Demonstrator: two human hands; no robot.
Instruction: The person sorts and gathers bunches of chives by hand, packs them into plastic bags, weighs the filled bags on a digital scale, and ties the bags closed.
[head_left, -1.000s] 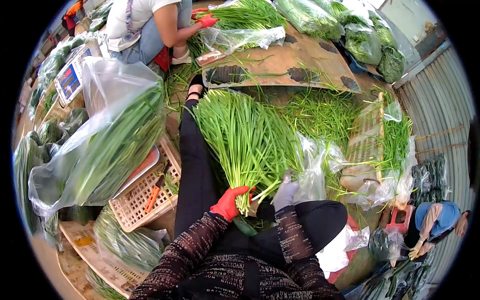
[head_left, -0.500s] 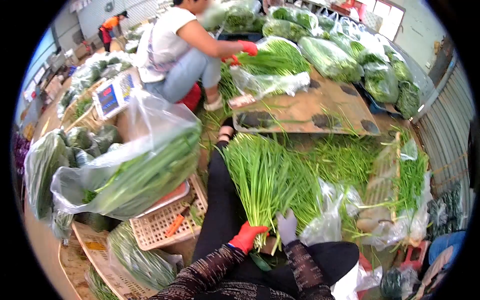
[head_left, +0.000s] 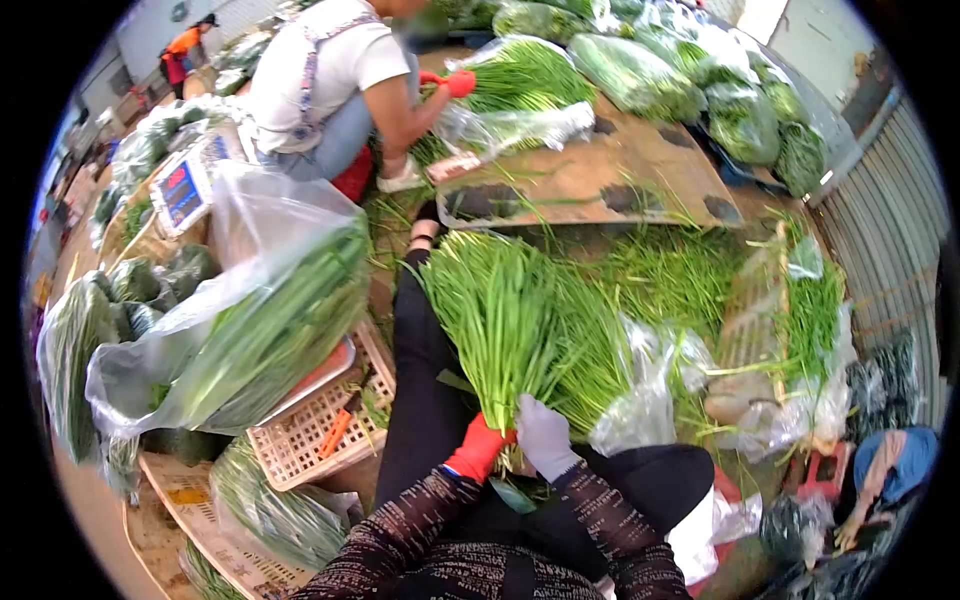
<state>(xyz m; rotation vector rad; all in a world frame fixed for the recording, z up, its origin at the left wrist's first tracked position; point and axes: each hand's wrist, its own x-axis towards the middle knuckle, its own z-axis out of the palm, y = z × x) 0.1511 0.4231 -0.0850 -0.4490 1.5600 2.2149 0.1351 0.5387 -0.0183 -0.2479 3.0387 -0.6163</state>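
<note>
A large bunch of garlic chives [head_left: 490, 320] lies between my legs, leaves fanned away from me and pale stem ends toward me. My left hand [head_left: 480, 448], in a red glove, is closed around the stem ends from the left. My right hand [head_left: 546, 440], in a pale grey glove, grips the right side of the same stems, its fingertips partly hidden among them. More chives [head_left: 590, 355] lie loose against the bunch's right side, beside a crumpled clear plastic bag [head_left: 645, 400].
At left, a clear bag of long greens [head_left: 270, 310] rests over a cream crate [head_left: 280, 455] holding an orange-handled tool [head_left: 337, 432]. A digital scale [head_left: 182, 195] stands behind. Ahead, a person in a white shirt [head_left: 350, 80] crouches beside a board [head_left: 590, 180]. Loose leaves [head_left: 680, 275] litter the floor.
My right hand has moved up and closer to my left hand along the stems. The view has shifted slightly. The crouching person's red-gloved hands have drawn back from the greens.
</note>
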